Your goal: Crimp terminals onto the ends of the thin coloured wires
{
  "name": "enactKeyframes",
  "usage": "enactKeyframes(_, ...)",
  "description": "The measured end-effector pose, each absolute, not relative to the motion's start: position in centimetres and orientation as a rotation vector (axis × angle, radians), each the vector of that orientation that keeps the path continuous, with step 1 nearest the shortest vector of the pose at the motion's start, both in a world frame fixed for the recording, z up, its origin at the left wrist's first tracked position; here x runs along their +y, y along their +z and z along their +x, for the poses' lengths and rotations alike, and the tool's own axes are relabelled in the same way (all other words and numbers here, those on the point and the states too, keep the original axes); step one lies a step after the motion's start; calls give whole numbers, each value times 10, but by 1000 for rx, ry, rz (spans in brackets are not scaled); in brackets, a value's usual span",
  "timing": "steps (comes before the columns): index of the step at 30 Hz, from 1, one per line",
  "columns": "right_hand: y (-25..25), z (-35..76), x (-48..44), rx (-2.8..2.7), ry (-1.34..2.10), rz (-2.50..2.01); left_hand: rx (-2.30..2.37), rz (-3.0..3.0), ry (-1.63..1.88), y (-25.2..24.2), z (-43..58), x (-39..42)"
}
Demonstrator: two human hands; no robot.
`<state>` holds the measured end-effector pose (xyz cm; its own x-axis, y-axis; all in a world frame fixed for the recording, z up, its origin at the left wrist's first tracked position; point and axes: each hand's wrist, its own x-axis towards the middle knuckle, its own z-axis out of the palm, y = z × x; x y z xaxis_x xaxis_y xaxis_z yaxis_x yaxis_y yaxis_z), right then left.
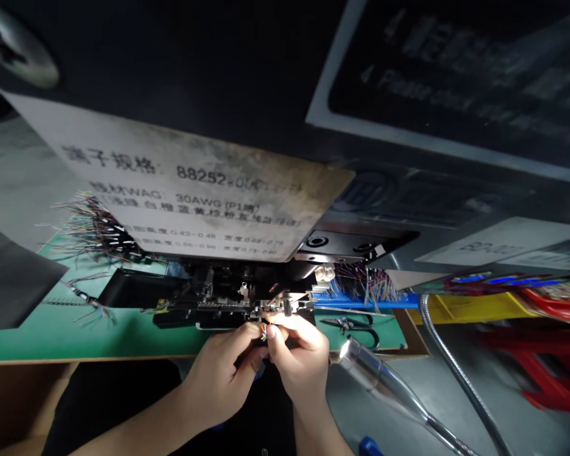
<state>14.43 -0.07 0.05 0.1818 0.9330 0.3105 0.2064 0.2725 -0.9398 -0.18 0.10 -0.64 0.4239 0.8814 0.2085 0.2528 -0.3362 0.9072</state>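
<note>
The left hand (223, 373) and right hand (299, 358) are closed, pinching thin coloured wires (264, 332) just before the crimping machine (228, 310). The machine sits near the front edge of the green surface (76, 335), with scissors (346, 325) just right of the hands.

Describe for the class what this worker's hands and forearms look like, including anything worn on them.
The left hand and right hand are bare: no gloves, rings or tape show. The left forearm and right forearm are bare as well, with no sleeve in view on either.
</note>
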Motion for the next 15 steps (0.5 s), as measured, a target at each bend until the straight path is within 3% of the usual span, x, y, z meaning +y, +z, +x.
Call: enactKeyframes(15,1,143,1,-1314,756,-1184,1014,1829,995,-6,-2,1)
